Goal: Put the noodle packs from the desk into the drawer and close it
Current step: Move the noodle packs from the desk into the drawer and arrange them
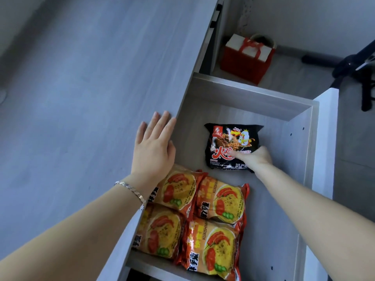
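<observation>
The drawer [300, 138] stands pulled out beside the grey desk top [81, 98]. A black noodle pack [227, 142] lies flat on the drawer floor toward its far end. My right hand [253, 159] grips that pack at its near right corner, thumb on top. Several orange noodle packs [203, 216] fill the near part of the drawer in a tight block. My left hand [154, 145] rests flat on the desk at its edge, fingers spread, a silver bracelet on the wrist, holding nothing.
A red and white gift bag [247, 57] stands on the floor beyond the drawer, under the desk. A black chair base [357, 67] sits at the far right. The drawer's white front panel [324, 138] runs along its right side.
</observation>
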